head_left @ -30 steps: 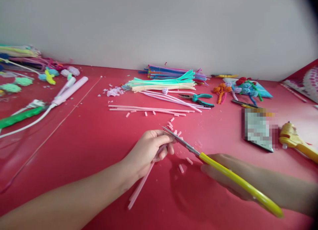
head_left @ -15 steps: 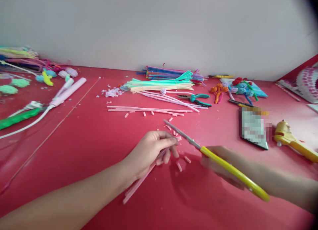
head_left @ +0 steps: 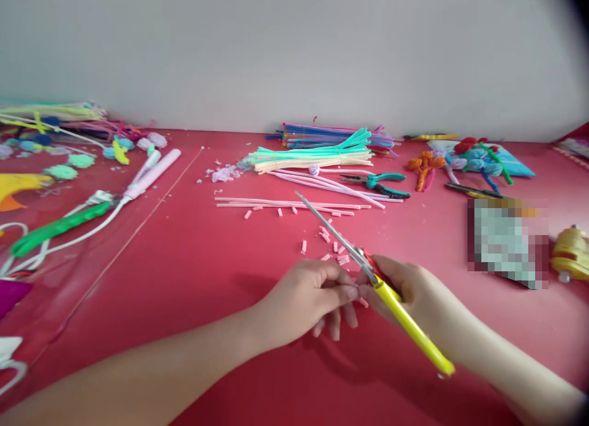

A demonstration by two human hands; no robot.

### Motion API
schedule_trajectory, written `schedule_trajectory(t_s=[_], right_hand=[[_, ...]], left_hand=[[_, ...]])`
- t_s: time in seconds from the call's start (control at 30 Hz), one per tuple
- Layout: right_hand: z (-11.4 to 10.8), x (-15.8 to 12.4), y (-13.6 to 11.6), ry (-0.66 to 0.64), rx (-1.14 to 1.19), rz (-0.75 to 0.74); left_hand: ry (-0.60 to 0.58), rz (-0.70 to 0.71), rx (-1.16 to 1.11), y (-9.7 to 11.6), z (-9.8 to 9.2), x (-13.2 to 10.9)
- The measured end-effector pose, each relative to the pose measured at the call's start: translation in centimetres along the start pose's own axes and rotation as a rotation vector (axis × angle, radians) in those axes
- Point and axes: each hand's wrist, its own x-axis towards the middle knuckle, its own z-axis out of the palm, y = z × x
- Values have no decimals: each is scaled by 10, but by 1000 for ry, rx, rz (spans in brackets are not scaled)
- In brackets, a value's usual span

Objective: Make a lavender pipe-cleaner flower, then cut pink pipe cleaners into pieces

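Thumb and forefinger of the left hand [head_left: 308, 300] pressed together, on what I could not tell remotely; the right hand [head_left: 427, 303] gripped scissors [head_left: 409, 323] beside them; short pink pieces [head_left: 343, 259] lay just beyond.

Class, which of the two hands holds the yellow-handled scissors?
The right hand: the scissors lie in its grip, while the left hand, just beside it, has none.
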Motion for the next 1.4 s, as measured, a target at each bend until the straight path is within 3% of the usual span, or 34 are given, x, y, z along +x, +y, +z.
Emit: schedule_trajectory(t_s=[0.2,0.43,0.57,0.73,1.07,1.4], right_hand=[[1,-1,7,-62,50,-23],[-13,-4,-6,-110,24,5],[-10,-1,16,-36,-12,-35],[-4,4,44,-39,-15,-57],[-6,2,39,-81,2,-18],[-7,3,33,-78,-50,33]], left_hand=[[-22,-24,33,2,3,0],[-59,-12,-10,4,2,2],[-81,6,-1,1,-1,2],[-106,59,-11,-5,-4,3],[-116,109,-22,-12,-7,5],[-124,49,-21,-11,-10,6]])
